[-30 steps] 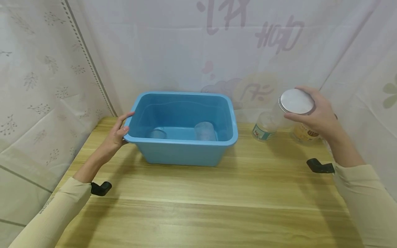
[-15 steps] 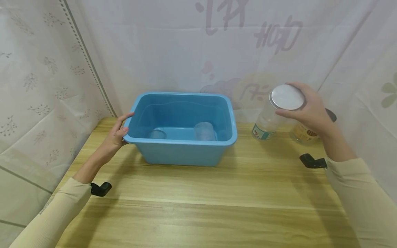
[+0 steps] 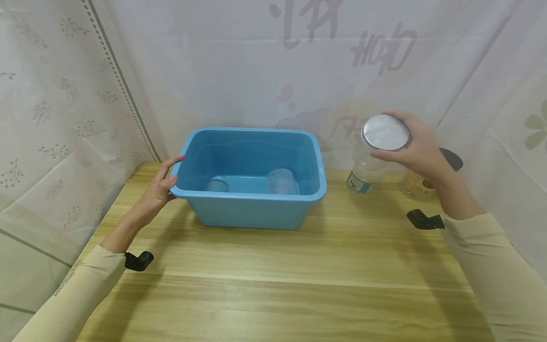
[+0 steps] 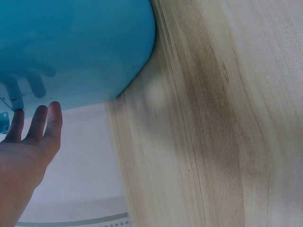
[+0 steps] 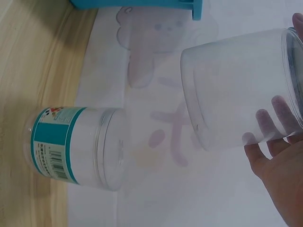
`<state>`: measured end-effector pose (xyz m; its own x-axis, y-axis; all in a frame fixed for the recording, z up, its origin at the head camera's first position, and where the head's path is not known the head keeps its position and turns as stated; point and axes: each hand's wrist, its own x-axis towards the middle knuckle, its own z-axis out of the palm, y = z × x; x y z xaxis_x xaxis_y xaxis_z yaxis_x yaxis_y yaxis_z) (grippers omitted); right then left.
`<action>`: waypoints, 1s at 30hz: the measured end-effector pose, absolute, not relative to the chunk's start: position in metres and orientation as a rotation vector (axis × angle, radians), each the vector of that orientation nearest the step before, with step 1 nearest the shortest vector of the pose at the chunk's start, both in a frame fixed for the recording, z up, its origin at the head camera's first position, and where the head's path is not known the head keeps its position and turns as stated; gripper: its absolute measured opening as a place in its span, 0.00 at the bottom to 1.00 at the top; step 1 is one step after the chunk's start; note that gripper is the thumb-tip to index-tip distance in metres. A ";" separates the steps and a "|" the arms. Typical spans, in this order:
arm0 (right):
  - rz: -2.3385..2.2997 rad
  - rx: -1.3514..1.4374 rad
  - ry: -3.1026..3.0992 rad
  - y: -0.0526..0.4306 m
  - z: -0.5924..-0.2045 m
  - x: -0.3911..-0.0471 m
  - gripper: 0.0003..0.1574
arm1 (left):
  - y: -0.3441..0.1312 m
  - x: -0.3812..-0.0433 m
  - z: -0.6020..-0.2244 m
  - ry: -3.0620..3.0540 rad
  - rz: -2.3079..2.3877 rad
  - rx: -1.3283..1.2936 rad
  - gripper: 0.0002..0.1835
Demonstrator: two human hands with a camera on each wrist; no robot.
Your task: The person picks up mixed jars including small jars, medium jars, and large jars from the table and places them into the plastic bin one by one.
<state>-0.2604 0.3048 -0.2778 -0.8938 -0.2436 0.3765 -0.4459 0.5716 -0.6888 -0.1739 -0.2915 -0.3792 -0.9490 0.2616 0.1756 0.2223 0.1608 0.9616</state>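
Note:
My left hand [image 3: 160,187] grips the left end of a blue plastic tub [image 3: 252,209] at its rim. In the left wrist view, several fingers [image 4: 49,127] of it reach up close to the tub's outer wall. My right hand [image 3: 420,147] holds a clear plastic jar with a silver lid [image 3: 386,132] up in the air, thumb and fingers spread around its top. In the right wrist view that plain clear jar [image 5: 227,90] is apart from another clear jar with a teal label [image 5: 54,144], which stands on the table below it.
Inside the tub are two clear containers, one lying at the right [image 3: 282,181] and one at the left [image 3: 217,185]. A yellow-labelled jar with a dark lid [image 3: 419,185] stands behind my right wrist. Printed curtains [image 3: 239,71] enclose the wooden table [image 3: 278,275].
My right hand has moved left with the silver-lidded jar, from over the yellow-labelled jar to above the teal-labelled one. The left hand and tub have stayed put.

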 end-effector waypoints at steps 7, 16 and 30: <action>1.198 0.617 -2.565 0.294 -0.274 -0.262 0.58 | -0.292 -0.174 -0.380 2.370 1.958 0.494 0.28; 1.244 0.720 -2.538 0.279 -0.269 -0.262 0.59 | -0.291 -0.174 -0.379 2.357 1.964 0.486 0.28; 1.158 0.871 -2.497 0.260 -0.262 -0.263 0.62 | -0.288 -0.173 -0.377 2.342 1.996 0.468 0.28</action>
<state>-0.2635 0.2597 -0.2621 -0.7888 -0.4121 0.4561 -0.6144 0.5043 -0.6069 -0.1729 -0.2882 -0.3773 -0.9544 0.2448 0.1709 0.2076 0.1326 0.9692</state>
